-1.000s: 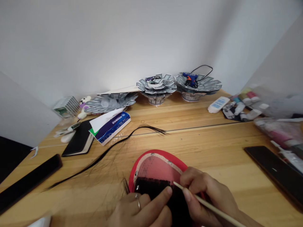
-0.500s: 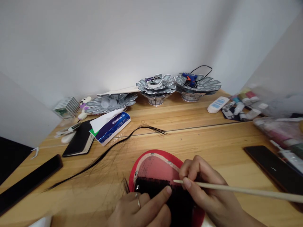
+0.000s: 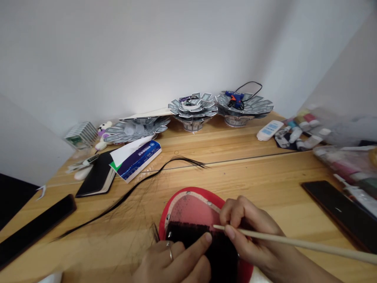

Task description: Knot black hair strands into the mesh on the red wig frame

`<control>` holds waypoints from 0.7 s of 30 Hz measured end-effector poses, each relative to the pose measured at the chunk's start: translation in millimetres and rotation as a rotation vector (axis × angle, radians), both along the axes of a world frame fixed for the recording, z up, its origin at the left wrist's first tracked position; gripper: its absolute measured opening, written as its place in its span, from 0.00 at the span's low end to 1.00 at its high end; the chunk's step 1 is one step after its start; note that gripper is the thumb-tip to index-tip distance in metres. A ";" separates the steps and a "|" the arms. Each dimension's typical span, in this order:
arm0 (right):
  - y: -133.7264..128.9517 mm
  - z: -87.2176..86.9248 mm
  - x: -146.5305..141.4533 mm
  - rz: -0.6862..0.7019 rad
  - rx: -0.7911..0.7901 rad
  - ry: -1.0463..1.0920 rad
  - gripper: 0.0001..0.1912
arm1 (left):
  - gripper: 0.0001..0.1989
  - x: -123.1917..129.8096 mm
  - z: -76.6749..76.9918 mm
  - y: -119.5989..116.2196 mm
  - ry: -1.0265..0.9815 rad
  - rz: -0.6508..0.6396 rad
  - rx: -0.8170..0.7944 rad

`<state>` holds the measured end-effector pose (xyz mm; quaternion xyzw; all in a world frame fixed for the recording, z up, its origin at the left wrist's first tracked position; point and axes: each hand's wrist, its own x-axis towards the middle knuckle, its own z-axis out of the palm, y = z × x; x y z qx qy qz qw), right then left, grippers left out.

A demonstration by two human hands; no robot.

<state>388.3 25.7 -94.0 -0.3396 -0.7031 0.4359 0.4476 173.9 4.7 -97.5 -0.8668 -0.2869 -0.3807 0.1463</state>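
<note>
- Pale wooden surface [image 3: 188, 157] carrying a long loose hair strand [image 3: 138, 186], left of the board
- Red oval board [image 3: 200, 192] at the view's lower edge
- Black hair weft [image 3: 191, 236] across the board
- Left hand [image 3: 167, 263]: fingers open, pressing on the weft
- Right hand [image 3: 250, 232]: fingers closed on a thin wooden stick [image 3: 294, 240], its tip at the weft's top edge

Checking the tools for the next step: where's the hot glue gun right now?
In the head view, the blue glue gun lies far back on the table, right of centre, inside the rightmost card-covered bowl, behind the white tube.
</note>
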 end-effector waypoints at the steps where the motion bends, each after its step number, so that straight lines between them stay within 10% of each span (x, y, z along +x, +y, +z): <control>1: 0.0 0.4 -0.1 -0.002 0.003 -0.004 0.10 | 0.13 -0.3 -0.2 0.0 0.005 0.000 0.006; 21: 2.5 2.1 -7.1 -0.052 -0.079 0.115 0.11 | 0.15 0.8 0.6 -0.3 -0.002 0.002 -0.023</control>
